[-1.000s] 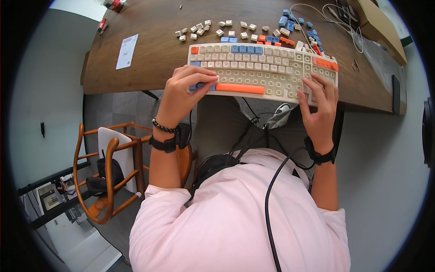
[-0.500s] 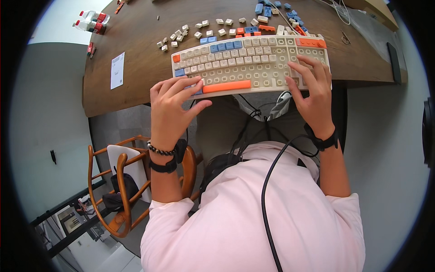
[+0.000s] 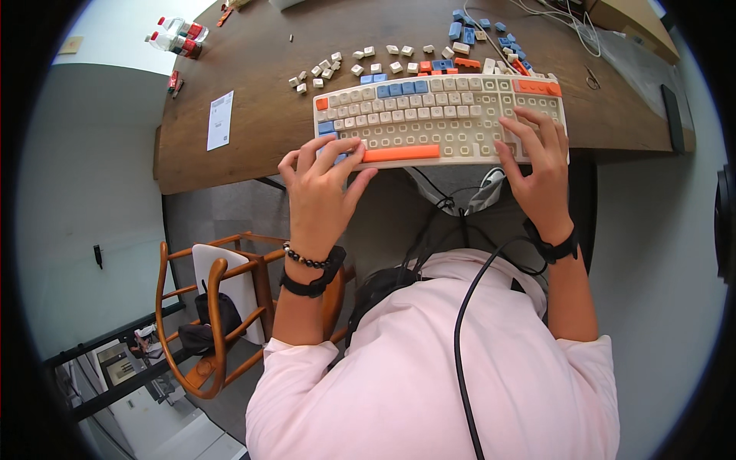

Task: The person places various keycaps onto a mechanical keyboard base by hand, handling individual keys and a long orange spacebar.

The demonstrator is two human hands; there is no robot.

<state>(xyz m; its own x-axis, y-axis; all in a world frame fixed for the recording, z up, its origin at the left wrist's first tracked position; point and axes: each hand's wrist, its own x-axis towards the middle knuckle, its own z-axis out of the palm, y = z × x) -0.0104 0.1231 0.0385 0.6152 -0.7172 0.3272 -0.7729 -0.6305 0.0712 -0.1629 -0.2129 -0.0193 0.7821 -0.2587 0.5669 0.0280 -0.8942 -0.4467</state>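
A cream keyboard (image 3: 452, 132) lies along the near edge of the table, partly filled with cream, blue and orange keycaps. Its lower rows and right side show bare switches. A long orange space bar (image 3: 401, 153) sits in the bottom row. My left hand (image 3: 322, 192) rests over the keyboard's lower left corner, fingertips on the keys, thumb held apart below the near edge. Those fingers hide the corner keys. Fingers spread, my right hand (image 3: 543, 172) is over the bare right-hand section, with nothing visible in it.
Loose cream keycaps (image 3: 357, 70) lie scattered behind the keyboard, with blue keycaps (image 3: 468, 35) farther right. A white card (image 3: 220, 120) and two bottles (image 3: 178, 43) are on the left. A wooden chair (image 3: 217, 307) stands at lower left; a black cable (image 3: 458, 345) hangs over my front.
The whole scene has shifted right and slightly down in view. My left fingers have moved slightly over the corner, and another blue keycap at the left edge now shows. My right hand stays over the same section.
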